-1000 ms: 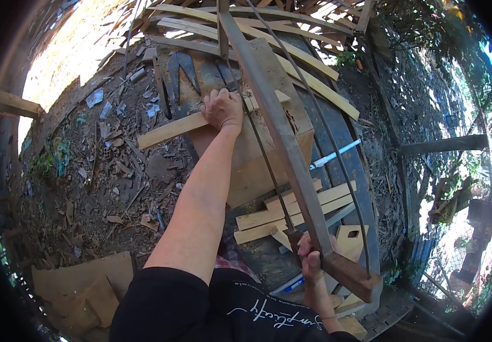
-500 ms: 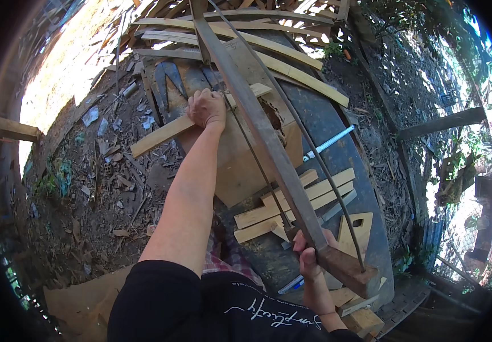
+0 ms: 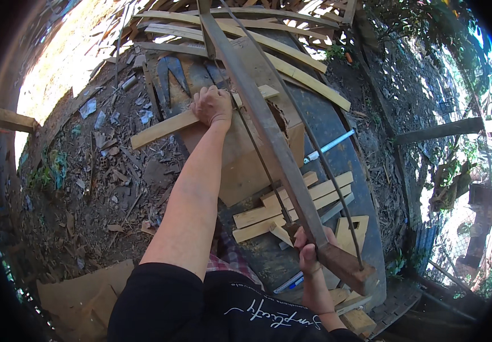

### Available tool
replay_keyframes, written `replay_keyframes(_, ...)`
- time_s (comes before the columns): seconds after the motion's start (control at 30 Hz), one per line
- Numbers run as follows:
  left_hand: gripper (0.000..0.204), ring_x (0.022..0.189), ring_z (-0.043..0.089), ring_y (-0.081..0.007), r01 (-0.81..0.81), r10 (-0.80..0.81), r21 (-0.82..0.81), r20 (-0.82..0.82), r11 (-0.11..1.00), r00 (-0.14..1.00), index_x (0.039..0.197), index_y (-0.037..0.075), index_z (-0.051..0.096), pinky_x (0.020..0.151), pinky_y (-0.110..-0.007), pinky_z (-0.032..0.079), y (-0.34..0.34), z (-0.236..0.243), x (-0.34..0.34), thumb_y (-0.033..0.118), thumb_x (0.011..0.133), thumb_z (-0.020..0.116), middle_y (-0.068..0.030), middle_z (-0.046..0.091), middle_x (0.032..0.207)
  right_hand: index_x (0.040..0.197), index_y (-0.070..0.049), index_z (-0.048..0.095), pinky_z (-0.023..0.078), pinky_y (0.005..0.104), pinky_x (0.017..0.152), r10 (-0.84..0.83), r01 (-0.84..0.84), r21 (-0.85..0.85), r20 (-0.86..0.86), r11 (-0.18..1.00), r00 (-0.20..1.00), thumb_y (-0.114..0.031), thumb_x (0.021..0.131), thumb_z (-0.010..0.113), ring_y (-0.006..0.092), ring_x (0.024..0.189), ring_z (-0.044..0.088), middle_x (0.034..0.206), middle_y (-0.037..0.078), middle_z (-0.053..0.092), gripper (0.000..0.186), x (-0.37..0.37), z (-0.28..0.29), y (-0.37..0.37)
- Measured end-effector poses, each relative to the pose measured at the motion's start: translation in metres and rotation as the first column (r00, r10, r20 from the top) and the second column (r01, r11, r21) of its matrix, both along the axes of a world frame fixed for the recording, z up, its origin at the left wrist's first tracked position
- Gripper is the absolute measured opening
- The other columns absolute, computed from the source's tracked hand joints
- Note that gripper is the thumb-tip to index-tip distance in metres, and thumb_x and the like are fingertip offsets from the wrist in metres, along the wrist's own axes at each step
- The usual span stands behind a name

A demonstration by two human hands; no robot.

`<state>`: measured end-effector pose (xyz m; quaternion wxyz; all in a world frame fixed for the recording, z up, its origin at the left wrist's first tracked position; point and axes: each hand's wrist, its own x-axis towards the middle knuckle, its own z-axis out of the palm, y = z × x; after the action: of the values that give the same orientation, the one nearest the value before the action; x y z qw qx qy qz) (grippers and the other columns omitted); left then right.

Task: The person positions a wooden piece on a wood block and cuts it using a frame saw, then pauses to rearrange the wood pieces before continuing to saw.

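My left hand [image 3: 212, 106] is closed over a pale wooden strip [image 3: 163, 130], pressing it against the top of a large wooden block [image 3: 243, 165]. Lower right, my right hand [image 3: 312, 259] grips a wooden frame saw [image 3: 271, 131] at its near end, with fingers wrapped round the end of the frame. The saw runs lengthwise away from me, its far end cut off by the upper edge. Its thin blade [image 3: 260, 157] crosses the strip just right of my left hand. How deep the blade sits in the wood cannot be made out.
Several short wood pieces [image 3: 291, 208] lie on the dark bench [image 3: 365, 219] below the block. A light-blue tool [image 3: 328, 147] rests to the right. Dark metal shears [image 3: 172, 80] lie beyond my left hand, near long slats [image 3: 297, 48]. Debris covers the ground on the left.
The saw and my right hand have shifted slightly. My left hand sits a little further right in the picture, still on the strip. The whole view has moved a little too.
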<state>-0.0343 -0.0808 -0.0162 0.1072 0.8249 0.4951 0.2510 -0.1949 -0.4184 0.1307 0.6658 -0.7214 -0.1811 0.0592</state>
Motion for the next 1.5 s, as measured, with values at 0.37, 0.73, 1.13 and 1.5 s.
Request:
replay_keyframes(0.37, 0.015, 0.094, 0.059, -0.0252, -0.031, 0.031, 0.031, 0.003, 0.999, 1.0, 0.077, 0.014, 0.068, 0.082, -0.042, 0.044, 0.0, 0.002, 0.004, 0.027, 0.077, 0.06, -0.0036, 0.064, 0.09, 0.092, -0.002, 0.048, 0.044, 0.0298, 0.059, -0.033, 0.033, -0.005, -0.091, 0.999, 0.995, -0.052, 0.085, 0.067, 0.0136, 0.057, 0.051, 0.065, 0.004, 0.052, 0.054, -0.005, 0.01, -0.021)
replay_keyframes(0.73, 0.014, 0.094, 0.059, -0.0248, -0.03, 0.03, -0.008, -0.025, 1.0, 0.999, 0.079, 0.015, 0.069, 0.081, -0.042, 0.044, 0.0, 0.004, 0.003, 0.026, 0.078, 0.06, -0.0036, 0.064, 0.091, 0.093, -0.003, 0.055, 0.044, 0.0247, 0.058, -0.011, 0.01, 0.031, 0.032, 0.999, 0.999, -0.038, 0.09, 0.067, 0.0096, 0.063, 0.053, 0.073, 0.001, 0.055, 0.038, 0.077, -0.029, 0.088)
replay_keyframes(1.13, 0.016, 0.093, 0.059, -0.0247, -0.066, 0.066, -0.003, -0.031, 0.998, 0.997, 0.08, 0.016, 0.069, 0.08, -0.041, 0.044, 0.001, 0.001, 0.007, 0.029, 0.078, 0.06, -0.0032, 0.064, 0.091, 0.1, -0.001, 0.065, 0.049, 0.0348, 0.058, 0.192, -0.127, -0.303, 0.195, 0.944, 0.962, -0.018, 0.086, 0.067, 0.0286, 0.065, 0.063, 0.078, 0.013, 0.062, 0.022, 0.031, 0.001, 0.026)
replay_keyframes(1.5, 0.015, 0.092, 0.059, -0.0246, 0.033, -0.033, 0.044, 0.004, 0.998, 0.999, 0.075, 0.013, 0.068, 0.08, -0.041, 0.044, 0.0, 0.004, 0.004, 0.026, 0.077, 0.059, -0.0042, 0.064, 0.088, 0.091, -0.003, 0.064, 0.044, 0.0331, 0.06, 0.117, -0.113, 0.029, -0.265, 0.993, 0.957, -0.022, 0.089, 0.067, 0.0239, 0.065, 0.058, 0.073, 0.009, 0.058, 0.019, 0.083, -0.048, 0.118)
